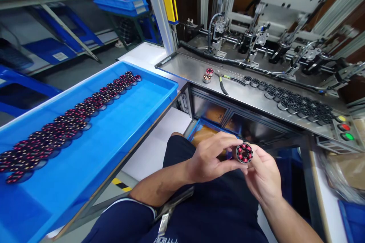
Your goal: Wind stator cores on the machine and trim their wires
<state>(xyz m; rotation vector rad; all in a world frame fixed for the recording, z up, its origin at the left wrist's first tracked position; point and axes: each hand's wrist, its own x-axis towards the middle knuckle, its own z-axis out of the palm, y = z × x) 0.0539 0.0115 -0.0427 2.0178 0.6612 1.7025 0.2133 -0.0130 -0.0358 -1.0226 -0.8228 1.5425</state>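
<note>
A short, round metal motor part with red coils [244, 153] is held above the person's lap, in front of the brushed-steel counter [185, 68]. Its coil-bearing face is turned up toward the head camera, showing glossy red windings spaced in a ring, dark gaps between them, a dark centre and a thin dark metallic rim. The left hand [212, 154] has its fingers clamped on the part's left side, thumb below. The right hand [264, 172] touches its right side; whether those partly hidden fingers grip, I cannot tell.
</note>
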